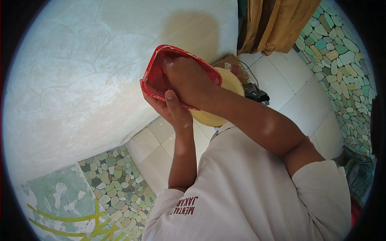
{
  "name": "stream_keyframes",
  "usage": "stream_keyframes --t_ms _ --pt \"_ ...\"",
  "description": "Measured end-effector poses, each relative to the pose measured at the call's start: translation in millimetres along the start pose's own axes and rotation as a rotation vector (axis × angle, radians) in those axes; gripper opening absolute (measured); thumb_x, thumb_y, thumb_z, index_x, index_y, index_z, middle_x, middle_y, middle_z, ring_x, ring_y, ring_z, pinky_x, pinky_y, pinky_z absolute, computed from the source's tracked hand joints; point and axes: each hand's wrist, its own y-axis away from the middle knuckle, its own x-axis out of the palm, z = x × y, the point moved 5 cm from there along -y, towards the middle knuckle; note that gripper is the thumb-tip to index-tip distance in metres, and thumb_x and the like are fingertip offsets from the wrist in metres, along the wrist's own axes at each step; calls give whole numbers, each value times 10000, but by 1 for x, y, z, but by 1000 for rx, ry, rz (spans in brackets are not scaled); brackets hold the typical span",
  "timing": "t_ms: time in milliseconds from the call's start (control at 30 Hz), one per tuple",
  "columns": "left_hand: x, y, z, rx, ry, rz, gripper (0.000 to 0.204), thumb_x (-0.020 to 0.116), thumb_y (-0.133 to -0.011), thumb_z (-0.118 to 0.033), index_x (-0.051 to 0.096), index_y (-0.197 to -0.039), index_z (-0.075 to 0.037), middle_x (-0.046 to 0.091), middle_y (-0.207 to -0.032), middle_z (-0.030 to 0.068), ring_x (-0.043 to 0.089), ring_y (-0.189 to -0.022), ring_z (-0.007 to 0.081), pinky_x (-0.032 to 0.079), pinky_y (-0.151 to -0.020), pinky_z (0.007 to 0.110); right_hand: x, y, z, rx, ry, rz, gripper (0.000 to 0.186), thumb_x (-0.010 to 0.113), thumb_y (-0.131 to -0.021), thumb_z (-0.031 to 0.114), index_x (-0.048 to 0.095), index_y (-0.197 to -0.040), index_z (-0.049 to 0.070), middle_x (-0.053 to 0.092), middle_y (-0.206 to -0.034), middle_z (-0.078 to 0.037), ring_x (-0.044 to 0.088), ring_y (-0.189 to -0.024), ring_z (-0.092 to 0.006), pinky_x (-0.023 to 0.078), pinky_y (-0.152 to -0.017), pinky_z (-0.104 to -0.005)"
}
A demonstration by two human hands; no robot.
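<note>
My left hand grips a red plastic container from below, its thumb over the near rim and the fingers under the base. The container is roughly rectangular with rounded corners, tilted, and whitish residue smears its rim and inner wall. My right hand reaches down inside it, closed, with the fingers curled and pale smears near the knuckles. What those fingers hold, if anything, is hidden behind the hand. Below the container, partly covered by it and my right forearm, stands a round yellowish bucket.
A pale plastered wall rises close on the left. Beyond the bucket lie a stained cardboard piece and a black plastic bag on white floor tiles. A brown curtain hangs at the top; green pebble tiling runs along the right.
</note>
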Motion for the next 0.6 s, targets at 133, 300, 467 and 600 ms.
stream_keyframes --t_ms 133,300,467,600 --pt "0 0 -2 -16 -13 5 800 616 -869 -557 324 -1366 -2 439 -1345 146 458 -1233 258 392 -1038 398 3 -3 9 -19 -19 212 126 593 -733 85 578 -794 -25 641 -729 -225 643 -650 -364 525 -555 -421" --pt "0 -1 -4 -40 41 12 790 619 -862 -574 350 -1336 -3 461 -1314 139 472 -1208 247 404 -1017 392 8 -1 9 -108 -42 114 127 593 -728 100 584 -746 -25 636 -705 -225 641 -629 -348 523 -555 -415" --pt "1 0 -5 -3 -9 -14 776 612 -865 -575 364 -1326 -3 471 -1300 137 479 -1198 246 410 -1007 392 1 -1 9 -65 -10 84 120 585 -734 93 588 -757 -25 642 -722 -222 644 -634 -337 525 -563 -410" --pt "-1 -2 -5 -5 12 -14 761 608 -870 -566 370 -1321 -1 472 -1295 135 479 -1193 243 410 -1003 391 11 -5 13 -90 -52 191 117 587 -738 85 604 -761 -29 654 -743 -225 657 -654 -336 537 -571 -410"
